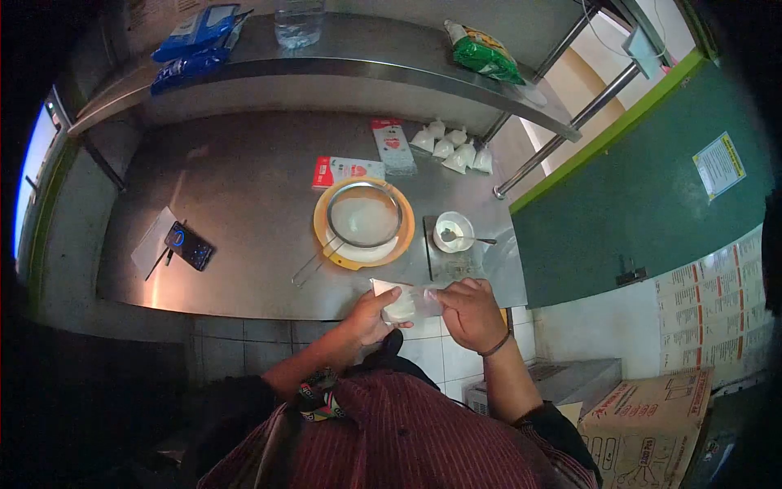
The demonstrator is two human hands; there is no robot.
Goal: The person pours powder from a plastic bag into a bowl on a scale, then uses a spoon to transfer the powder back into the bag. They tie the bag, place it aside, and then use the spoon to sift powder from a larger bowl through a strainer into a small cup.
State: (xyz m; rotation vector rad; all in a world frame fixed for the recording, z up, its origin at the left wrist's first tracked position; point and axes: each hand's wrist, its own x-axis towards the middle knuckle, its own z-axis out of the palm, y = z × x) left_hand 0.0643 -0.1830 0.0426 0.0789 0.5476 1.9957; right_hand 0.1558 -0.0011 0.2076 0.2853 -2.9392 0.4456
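A small clear plastic bag of white powder point(397, 308) is held in front of my body, at the table's near edge. My left hand point(371, 318) is closed around its filled end. With fingers pinched, my right hand point(471, 314) grips the bag's loose upper end. Beyond the hands, a wire-mesh strainer point(364, 215) with a long handle rests across an orange-rimmed basin point(409, 224). To its right is a white bowl point(442, 220) with white powder and a spoon point(482, 240) in it. The bowl stands on a flat, scale-like plate point(466, 266).
Several tied bags of white powder point(454, 148) sit at the back right. Two red-and-white packets point(394, 147) lie behind the basin. A phone point(190, 246) and paper point(152, 242) lie left on the steel table point(244, 196). An overhead shelf point(366, 72) holds packets and a water container.
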